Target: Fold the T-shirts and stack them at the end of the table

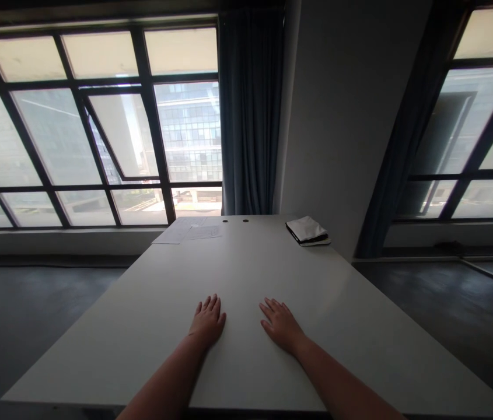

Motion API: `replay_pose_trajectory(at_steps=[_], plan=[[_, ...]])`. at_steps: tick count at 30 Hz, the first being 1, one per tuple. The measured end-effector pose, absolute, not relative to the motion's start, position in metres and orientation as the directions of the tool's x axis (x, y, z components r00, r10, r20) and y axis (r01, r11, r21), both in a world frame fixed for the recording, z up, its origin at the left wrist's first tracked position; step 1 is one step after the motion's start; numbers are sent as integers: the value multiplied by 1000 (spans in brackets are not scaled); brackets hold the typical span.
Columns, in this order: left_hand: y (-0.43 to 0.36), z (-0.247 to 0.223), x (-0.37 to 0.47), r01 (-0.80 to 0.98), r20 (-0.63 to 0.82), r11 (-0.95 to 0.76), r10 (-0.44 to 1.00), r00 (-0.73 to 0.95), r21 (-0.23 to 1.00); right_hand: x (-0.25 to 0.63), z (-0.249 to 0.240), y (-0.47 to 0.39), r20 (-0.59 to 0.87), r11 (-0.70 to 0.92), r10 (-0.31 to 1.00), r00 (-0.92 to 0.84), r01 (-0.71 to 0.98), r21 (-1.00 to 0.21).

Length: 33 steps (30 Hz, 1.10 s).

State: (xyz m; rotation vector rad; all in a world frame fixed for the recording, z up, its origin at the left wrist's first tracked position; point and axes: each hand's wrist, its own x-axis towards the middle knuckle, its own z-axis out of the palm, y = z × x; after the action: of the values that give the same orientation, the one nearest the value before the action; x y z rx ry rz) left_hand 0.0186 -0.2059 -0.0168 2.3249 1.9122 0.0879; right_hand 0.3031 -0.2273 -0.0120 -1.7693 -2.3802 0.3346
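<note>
My left hand lies palm down on the white table, its fingers stretched out and pointing away from me. To its right, a short gap apart, my right hand rests flat on the same surface with fingers spread, angled toward the left. Neither hand holds anything. At the table's far right sits a folded white and dark cloth-like item, well beyond my right hand. Thin sheets of paper lie flat at the far left corner.
Two small dark round spots mark the table's far edge. Behind it stand a dark blue curtain and a grey pillar. A framed window with one tilted pane is at the left. Grey floor surrounds the table.
</note>
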Motion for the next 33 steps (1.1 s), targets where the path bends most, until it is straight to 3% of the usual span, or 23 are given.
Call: replay_pose_trajectory(at_steps=[33], plan=[[-205, -16, 18, 973, -30, -165, 985, 172, 165, 307, -15, -226, 66, 299, 953, -294, 895, -330]])
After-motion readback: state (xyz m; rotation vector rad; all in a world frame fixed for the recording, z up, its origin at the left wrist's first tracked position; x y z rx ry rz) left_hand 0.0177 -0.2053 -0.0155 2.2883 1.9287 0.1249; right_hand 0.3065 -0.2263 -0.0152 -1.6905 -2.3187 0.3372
